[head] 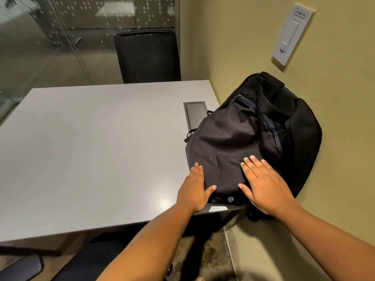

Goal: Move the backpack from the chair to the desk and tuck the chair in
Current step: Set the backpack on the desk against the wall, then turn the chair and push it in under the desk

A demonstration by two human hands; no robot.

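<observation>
A black and dark grey backpack [251, 138] lies on the right end of the grey desk [91, 149], leaning against the yellow wall, its lower corner hanging a little over the desk's near edge. My left hand [194, 188] rests flat against the backpack's near left side, fingers apart. My right hand [265, 183] lies flat on top of the backpack's near part, fingers spread. Neither hand grips the fabric. The black chair [87, 262] stands below the desk's near edge, only its seat and an armrest showing at the bottom left.
A second black chair [148, 55] stands at the desk's far side before a glass wall [50, 41]. A recessed cable hatch [195, 114] sits in the desk beside the backpack. A white wall switch [292, 35] hangs on the yellow wall at right.
</observation>
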